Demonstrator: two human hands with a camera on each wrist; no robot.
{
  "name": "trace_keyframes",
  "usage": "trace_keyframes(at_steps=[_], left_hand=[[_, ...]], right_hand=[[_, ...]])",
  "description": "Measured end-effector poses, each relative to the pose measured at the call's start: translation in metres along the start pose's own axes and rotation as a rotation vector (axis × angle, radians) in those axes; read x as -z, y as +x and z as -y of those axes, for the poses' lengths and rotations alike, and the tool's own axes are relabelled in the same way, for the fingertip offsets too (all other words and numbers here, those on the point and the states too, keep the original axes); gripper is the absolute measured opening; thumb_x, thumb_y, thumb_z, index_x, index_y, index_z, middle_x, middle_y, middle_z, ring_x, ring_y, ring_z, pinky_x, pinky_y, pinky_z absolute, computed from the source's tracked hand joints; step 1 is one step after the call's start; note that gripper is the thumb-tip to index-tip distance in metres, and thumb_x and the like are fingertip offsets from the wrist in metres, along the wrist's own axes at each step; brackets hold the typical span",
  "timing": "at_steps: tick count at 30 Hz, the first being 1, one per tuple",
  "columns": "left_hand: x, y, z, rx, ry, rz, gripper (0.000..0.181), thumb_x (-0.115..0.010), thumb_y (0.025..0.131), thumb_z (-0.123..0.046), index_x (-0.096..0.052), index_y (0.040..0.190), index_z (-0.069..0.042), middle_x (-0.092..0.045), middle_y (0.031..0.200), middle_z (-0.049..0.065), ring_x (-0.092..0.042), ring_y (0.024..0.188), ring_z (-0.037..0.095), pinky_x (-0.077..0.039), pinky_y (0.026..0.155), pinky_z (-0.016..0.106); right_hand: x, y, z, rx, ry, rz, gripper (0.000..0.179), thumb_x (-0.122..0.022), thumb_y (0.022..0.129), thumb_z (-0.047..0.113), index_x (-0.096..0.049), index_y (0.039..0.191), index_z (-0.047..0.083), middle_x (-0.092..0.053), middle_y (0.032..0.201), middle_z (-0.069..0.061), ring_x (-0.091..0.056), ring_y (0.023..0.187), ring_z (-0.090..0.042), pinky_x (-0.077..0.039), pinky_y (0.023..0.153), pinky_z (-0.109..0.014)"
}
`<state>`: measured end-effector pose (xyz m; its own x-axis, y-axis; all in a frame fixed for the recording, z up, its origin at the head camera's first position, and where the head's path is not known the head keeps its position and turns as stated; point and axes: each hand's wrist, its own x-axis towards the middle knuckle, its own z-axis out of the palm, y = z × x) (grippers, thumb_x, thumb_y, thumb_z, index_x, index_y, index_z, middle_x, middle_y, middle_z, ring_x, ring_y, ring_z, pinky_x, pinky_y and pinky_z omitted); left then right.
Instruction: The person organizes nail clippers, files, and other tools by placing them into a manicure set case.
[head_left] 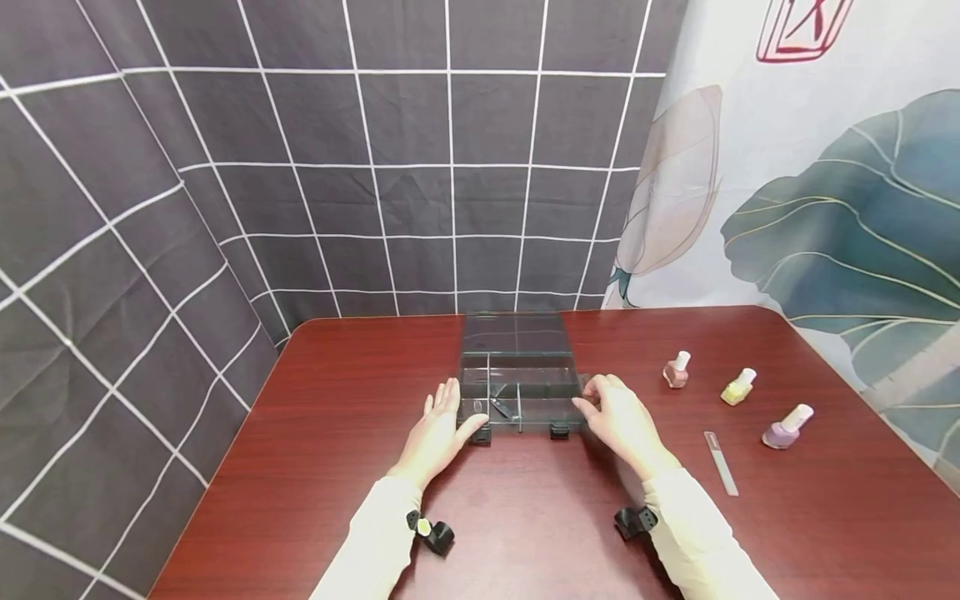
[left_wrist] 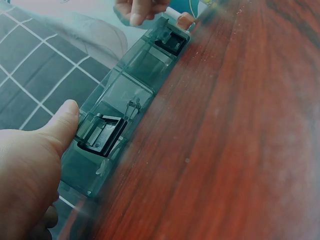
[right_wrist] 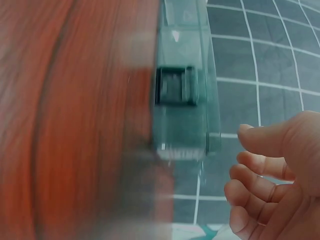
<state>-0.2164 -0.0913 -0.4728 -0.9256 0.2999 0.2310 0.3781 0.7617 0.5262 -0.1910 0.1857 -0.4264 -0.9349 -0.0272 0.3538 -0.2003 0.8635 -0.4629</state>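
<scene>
A clear grey-tinted plastic box [head_left: 551, 412] stands on the table with its lid [head_left: 516, 333] swung back. Dividers split its inside, and a small metal nail clipper [head_left: 501, 407] lies in a front compartment. Two black latches [head_left: 558, 430] are on the front wall. My left hand [head_left: 435, 433] lies along the box's left side, fingers extended, its thumb on the front edge by the left latch [left_wrist: 102, 137]. Just beside the right end is my right hand [head_left: 622, 421]. Its fingers are loosely bent around nothing, and the right wrist view shows it apart from the box.
To the right on the red-brown table [head_left: 360, 367] stand a pink nail polish bottle [head_left: 676, 372], a yellow one [head_left: 738, 388] and a lilac one [head_left: 783, 428]. A nail file [head_left: 722, 463] lies nearer me. Grey checked cloth [head_left: 390, 200] hangs behind.
</scene>
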Motion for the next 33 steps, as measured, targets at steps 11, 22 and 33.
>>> trace_keyframes(at_steps=[11, 22, 33], left_hand=[[0.002, 0.0, 0.0, -0.012, 0.002, -0.011, 0.085, -0.047, 0.089, -0.058, -0.03, 0.142, 0.006, -0.029, 0.146, 0.022, -0.023, 0.137, 0.032, -0.015, 0.113, 0.043], [0.002, 0.002, 0.001, -0.018, 0.021, -0.014, 0.084, -0.048, 0.089, -0.057, -0.031, 0.141, 0.006, -0.03, 0.146, 0.022, -0.024, 0.136, 0.032, -0.017, 0.112, 0.044], [0.001, 0.002, 0.001, -0.006, 0.03, -0.007, 0.084, -0.048, 0.088, -0.058, -0.031, 0.142, 0.005, -0.03, 0.146, 0.021, -0.023, 0.137, 0.031, -0.017, 0.113, 0.043]], right_hand=[[0.018, -0.013, -0.022, -0.057, -0.023, -0.012, 0.015, -0.068, 0.082, 0.017, -0.056, 0.081, 0.008, -0.053, 0.078, -0.005, -0.054, 0.068, -0.02, -0.044, 0.058, -0.037], [0.043, -0.029, -0.046, -0.106, -0.025, -0.043, 0.016, -0.069, 0.082, 0.018, -0.057, 0.08, 0.007, -0.052, 0.073, -0.004, -0.049, 0.063, -0.018, -0.041, 0.055, -0.034], [0.069, -0.059, -0.083, -0.238, -0.072, -0.042, 0.019, -0.069, 0.082, 0.017, -0.057, 0.078, 0.003, -0.052, 0.066, -0.004, -0.046, 0.058, -0.018, -0.037, 0.05, -0.031]])
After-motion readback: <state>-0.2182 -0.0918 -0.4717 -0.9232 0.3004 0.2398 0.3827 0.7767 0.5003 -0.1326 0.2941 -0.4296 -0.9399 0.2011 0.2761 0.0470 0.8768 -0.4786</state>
